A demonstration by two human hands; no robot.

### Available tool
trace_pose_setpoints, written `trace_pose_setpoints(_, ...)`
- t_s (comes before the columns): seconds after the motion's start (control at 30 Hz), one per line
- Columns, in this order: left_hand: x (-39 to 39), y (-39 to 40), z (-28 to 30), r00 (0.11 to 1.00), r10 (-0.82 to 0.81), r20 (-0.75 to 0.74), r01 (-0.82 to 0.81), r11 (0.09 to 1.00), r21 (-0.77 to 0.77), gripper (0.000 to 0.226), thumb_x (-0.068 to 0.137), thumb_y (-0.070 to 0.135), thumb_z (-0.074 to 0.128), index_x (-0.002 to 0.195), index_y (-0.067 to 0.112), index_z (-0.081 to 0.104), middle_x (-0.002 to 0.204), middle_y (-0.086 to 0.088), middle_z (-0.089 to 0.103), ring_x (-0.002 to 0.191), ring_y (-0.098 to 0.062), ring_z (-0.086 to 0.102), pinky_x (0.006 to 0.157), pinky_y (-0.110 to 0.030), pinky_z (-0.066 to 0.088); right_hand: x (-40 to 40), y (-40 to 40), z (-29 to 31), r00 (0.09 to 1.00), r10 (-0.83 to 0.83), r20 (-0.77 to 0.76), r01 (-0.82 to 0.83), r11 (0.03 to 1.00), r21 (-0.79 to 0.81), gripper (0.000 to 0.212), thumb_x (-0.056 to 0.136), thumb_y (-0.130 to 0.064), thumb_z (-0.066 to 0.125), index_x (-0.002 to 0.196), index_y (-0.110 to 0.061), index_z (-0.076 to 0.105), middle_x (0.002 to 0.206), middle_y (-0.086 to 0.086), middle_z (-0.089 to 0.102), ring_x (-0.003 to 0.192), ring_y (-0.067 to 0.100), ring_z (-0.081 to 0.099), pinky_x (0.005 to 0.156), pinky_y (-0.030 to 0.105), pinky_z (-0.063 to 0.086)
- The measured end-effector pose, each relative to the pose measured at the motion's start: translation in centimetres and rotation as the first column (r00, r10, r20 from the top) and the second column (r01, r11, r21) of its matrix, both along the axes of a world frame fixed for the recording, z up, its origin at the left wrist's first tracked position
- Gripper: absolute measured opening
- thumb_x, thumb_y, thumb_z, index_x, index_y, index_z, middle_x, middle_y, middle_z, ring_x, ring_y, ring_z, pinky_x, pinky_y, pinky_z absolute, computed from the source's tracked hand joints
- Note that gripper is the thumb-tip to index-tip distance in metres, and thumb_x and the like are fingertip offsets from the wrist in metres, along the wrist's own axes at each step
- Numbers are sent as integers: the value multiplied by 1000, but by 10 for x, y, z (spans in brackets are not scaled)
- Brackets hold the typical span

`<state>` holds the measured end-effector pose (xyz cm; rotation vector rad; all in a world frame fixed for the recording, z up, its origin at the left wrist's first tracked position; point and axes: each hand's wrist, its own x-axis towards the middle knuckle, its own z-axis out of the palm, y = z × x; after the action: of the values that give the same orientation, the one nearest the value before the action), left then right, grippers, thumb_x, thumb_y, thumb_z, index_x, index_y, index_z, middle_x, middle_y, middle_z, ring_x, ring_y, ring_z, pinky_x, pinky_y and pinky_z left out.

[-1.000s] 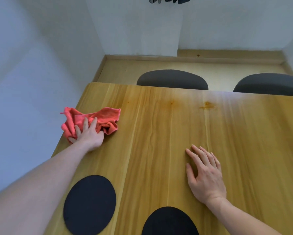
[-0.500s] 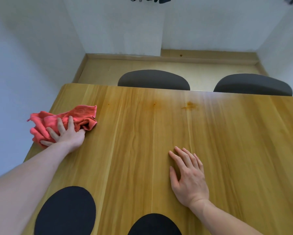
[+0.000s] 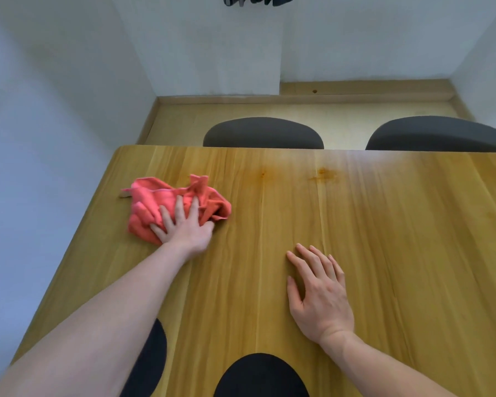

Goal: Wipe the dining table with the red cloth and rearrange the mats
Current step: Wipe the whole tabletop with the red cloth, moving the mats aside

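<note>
We have the left hand [image 3: 186, 229] flat on the cloth [image 3: 155, 206], fingers straight and spread, pressing it to the bench [image 3: 398, 224], not pinching it. Cloth sits bunched near the bench's left edge, far half, with part of it under the palm. Right hand [image 3: 320, 296] lies flat on bare wood mid-bench, fingers straight and together, holding nothing; we read it as a brace.

Step, as we judge it: wiping pass on the left side. Mats not yet touched.

Next move probably calls for steady downward pressure while sweeping the cloth right, toward the two darker orange marks [image 3: 322, 173] near the far edge. Those could be stains or just knots in the grain; we cannot tell. Right hand would need to clear out of the sweep path.

Materials:
- Cloth: red-pink, soft, crumpled, folds standing up, likely microfibre.
- Bench: pale wood planks, lengthwise grain, smooth with a slight sheen at the far edge.
- Mats: two black ovals, matte, thin, flat. Left mat [image 3: 152, 359] half hidden under the forearm, middle mat [image 3: 259, 376] cut by the frame's bottom edge.
- Two dark chair backs [image 3: 262, 133] behind the far edge.
</note>
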<state>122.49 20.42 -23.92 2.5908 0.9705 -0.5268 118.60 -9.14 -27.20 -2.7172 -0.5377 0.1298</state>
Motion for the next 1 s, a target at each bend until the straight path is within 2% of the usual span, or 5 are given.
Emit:
trace_pose_setpoints(0.27,16,-120,-5,977,-212,16,213,971,-112,73,100,55,36,159,47,-7,166,9,-30,150,-33,-35,118,-63,-20,2,-7,1,997,-69,-39,78,946,314,27,96,-29,51,118,-33,67,136,-20,57,140,5,41,123,37,25)
trace_pose_setpoints(0.47,16,-122,-6,977,-212,1,211,974,-81,80,99,50,42,157,47,-13,164,9,-34,149,-32,-36,118,-63,-19,14,-41,24,951,-128,-282,289,700,654,27,96,-6,60,105,-29,70,120,-18,60,119,-3,55,104,24,47)
trace_pose_setpoints(0.67,17,-124,-6,980,-200,-7,198,977,-84,80,98,50,41,157,49,-13,164,11,-34,150,-30,-35,118,-62,-20,51,-193,30,956,-292,-36,287,901,326,39,86,1,69,114,-26,70,133,-8,54,126,20,51,107,45,42)
trace_pose_setpoints(0.8,17,-127,-4,984,-181,-4,180,980,-83,79,99,50,42,156,51,-12,164,13,-32,151,-28,-33,118,-60,-20,64,-273,19,957,-284,61,284,959,3,40,93,-19,66,132,-27,61,145,-1,49,131,31,48,109,61,39)
trace_pose_setpoints(1.0,17,-130,-4,989,-147,3,147,988,-55,76,100,47,42,156,52,-9,165,15,-29,153,-24,-29,120,-59,-18,58,-285,10,963,-266,37,267,963,-32,47,98,-31,58,144,-26,55,154,-3,43,145,21,32,124,49,21)
